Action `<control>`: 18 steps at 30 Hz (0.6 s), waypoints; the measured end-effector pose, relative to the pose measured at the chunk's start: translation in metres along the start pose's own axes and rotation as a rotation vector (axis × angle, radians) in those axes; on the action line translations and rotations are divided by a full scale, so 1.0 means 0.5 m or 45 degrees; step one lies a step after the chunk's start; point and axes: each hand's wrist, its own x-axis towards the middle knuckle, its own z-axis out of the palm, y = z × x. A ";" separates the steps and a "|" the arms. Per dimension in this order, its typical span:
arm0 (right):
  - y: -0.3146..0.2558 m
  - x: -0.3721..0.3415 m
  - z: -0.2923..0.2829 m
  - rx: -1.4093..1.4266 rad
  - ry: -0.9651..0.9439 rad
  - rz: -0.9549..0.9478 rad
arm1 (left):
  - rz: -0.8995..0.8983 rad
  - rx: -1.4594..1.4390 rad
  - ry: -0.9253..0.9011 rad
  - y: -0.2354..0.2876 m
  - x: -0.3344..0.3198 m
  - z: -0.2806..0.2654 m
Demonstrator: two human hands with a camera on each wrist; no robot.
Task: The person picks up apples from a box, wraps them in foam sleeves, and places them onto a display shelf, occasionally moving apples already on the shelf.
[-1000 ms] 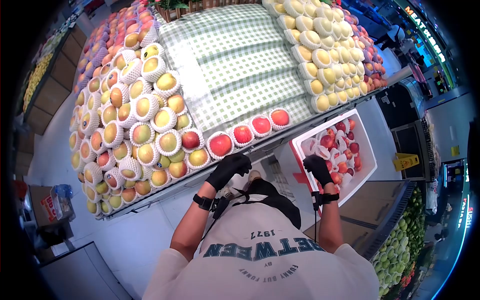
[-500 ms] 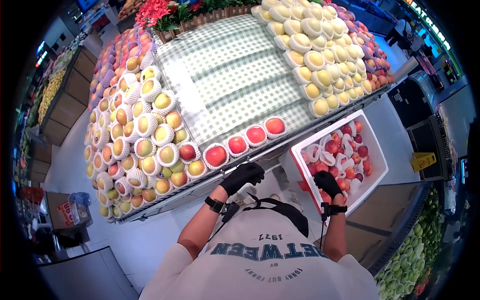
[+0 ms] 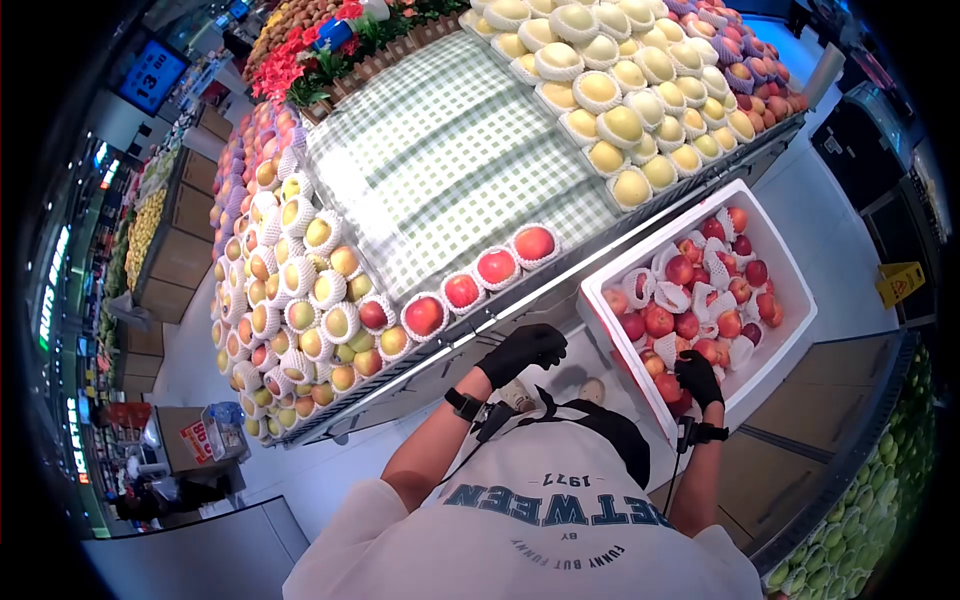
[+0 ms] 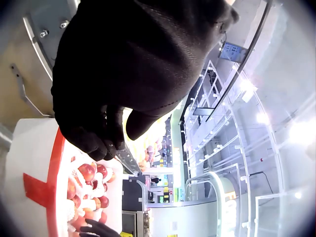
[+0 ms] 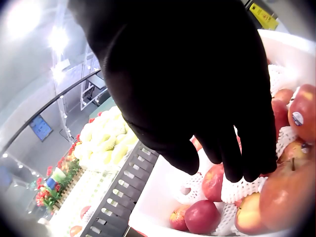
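Note:
In the head view my black-gloved left hand (image 3: 525,352) hangs beside the display's front rail, its fingers loosely curled around nothing. My gloved right hand (image 3: 697,380) is over the near side of a white foam box (image 3: 797,345) of red apples (image 3: 658,320) and white foam nets (image 3: 672,296). The right wrist view shows the right hand (image 5: 197,89) with fingers pointing down at a netted apple (image 5: 213,182); whether they touch it cannot be told. A row of netted red apples (image 3: 497,266) lies along the front edge of the checkered cloth (image 3: 430,170).
Netted yellow-red apples (image 3: 300,316) are piled left of the cloth, pale yellow fruit (image 3: 620,124) right of it. A metal rail (image 3: 470,345) runs along the display front. Red flowers (image 3: 285,70) stand behind; a yellow floor sign (image 3: 900,284) is at the right.
The head view has swung, so the display and box sit differently in it. My right hand has moved from the box's left edge to over the apples near its lower side. The left hand remains empty.

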 end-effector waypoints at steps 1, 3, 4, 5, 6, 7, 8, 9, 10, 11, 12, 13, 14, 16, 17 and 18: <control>0.006 0.000 -0.006 0.052 -0.039 -0.010 | -0.019 -0.006 0.004 -0.005 0.007 0.011; 0.009 -0.013 -0.016 -0.006 -0.015 -0.055 | -0.041 -0.036 0.001 -0.018 0.021 0.026; 0.025 -0.008 -0.022 -0.016 -0.018 -0.080 | -0.046 -0.059 0.019 -0.020 0.027 0.038; 0.041 -0.004 -0.029 -0.027 -0.019 -0.106 | -0.049 -0.079 0.037 -0.021 0.033 0.049; 0.042 -0.014 -0.031 -0.157 0.026 -0.198 | -0.062 -0.090 0.039 -0.031 0.043 0.053; 0.080 0.005 -0.036 0.029 0.010 -0.132 | -0.061 -0.096 0.053 -0.029 0.047 0.064; 0.121 0.021 -0.043 -0.185 0.031 -0.373 | -0.065 -0.097 0.062 -0.028 0.052 0.075; 0.130 0.018 -0.044 -0.270 0.052 -0.413 | -0.075 -0.094 0.063 -0.028 0.057 0.085; 0.139 0.016 -0.046 -0.354 0.075 -0.453 | -0.061 -0.090 0.041 -0.036 0.066 0.086; 0.114 0.001 -0.041 -0.305 0.090 -0.304 | -0.082 -0.078 0.064 -0.037 0.071 0.093; 0.096 -0.008 -0.040 -0.205 0.057 -0.174 | -0.098 -0.067 0.087 -0.035 0.077 0.102; 0.087 -0.014 -0.041 -0.105 0.022 -0.048 | -0.113 -0.061 0.112 -0.033 0.082 0.113; 0.095 -0.011 -0.042 -0.179 0.053 -0.107 | -0.136 -0.023 0.159 -0.026 0.085 0.127; 0.102 -0.010 -0.041 -0.292 0.096 -0.231 | -0.129 0.046 0.156 -0.019 0.091 0.144; 0.100 -0.013 -0.046 -0.350 0.065 -0.225 | -0.120 0.075 0.161 -0.019 0.094 0.149; 0.114 -0.005 -0.043 -0.387 0.092 -0.287 | -0.111 0.068 0.147 -0.022 0.098 0.153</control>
